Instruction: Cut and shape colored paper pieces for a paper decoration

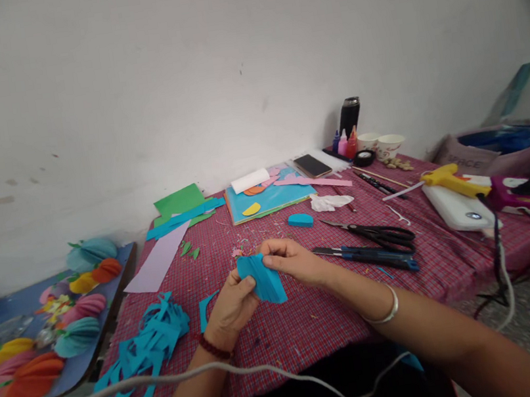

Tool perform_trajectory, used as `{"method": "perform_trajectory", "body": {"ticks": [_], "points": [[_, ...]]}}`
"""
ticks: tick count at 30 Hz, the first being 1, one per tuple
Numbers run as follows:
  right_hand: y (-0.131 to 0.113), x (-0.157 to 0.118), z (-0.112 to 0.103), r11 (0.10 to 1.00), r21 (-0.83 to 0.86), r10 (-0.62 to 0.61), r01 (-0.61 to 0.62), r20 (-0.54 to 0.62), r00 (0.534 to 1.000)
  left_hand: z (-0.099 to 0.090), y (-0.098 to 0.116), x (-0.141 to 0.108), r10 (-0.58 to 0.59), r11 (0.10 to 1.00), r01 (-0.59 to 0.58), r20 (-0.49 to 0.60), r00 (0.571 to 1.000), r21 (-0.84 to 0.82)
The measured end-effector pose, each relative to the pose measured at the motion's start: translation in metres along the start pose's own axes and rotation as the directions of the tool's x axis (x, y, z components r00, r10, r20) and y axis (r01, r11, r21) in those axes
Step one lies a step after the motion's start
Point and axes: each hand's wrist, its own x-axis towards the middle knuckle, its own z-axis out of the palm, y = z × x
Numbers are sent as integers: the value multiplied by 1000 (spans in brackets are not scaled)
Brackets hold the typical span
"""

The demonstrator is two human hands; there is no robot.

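Note:
Between my two hands is a piece of folded blue paper (pixel 268 280), held up over the checked tablecloth. My left hand (pixel 233 301) pinches its left edge, thumb in front. At the upper edge, my right hand (pixel 294 260) grips it between thumb and fingers. A blue paper offcut (pixel 204 308) lies beside my left wrist, and a heap of cut blue paper scraps (pixel 154 338) is farther left. Beyond my right hand rest black-handled scissors (pixel 380 233) and a blue utility knife (pixel 371 257). A small stack of blue half-round paper (pixel 300 220) sits past my fingertips.
Finished paper pumpkins (pixel 87 308) stand on a blue board at left. A yellow glue gun (pixel 456 182) lies on a white power bank (pixel 463 209) at right. A white cable (pixel 250 362) crosses over my left forearm. Paper cups (pixel 389 145) and a black flask (pixel 350 116) are at the back.

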Motion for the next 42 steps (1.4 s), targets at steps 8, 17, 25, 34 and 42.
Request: {"method": "perform_trajectory", "body": {"ticks": [8, 17, 25, 34, 42], "points": [[-3, 0, 2, 997, -8, -78, 77, -57, 995, 1, -1, 1, -11, 1000, 11, -23, 1000, 7], [-6, -1, 1, 997, -73, -39, 37, -26, 999, -1, -2, 1, -19, 997, 21, -27, 999, 71], [-3, -1, 0, 998, -25, -55, 55, -15, 998, -2, -3, 0, -23, 999, 23, -9, 1000, 27], [-4, 2, 3, 993, -117, 12, -25, -110, 994, 2, -1, 2, -11, 1000, 11, 8, 1000, 21], [-6, 0, 3, 998, -61, -37, 32, -84, 996, 5, -1, 3, 11, 999, -7, -72, 997, 53]]}}
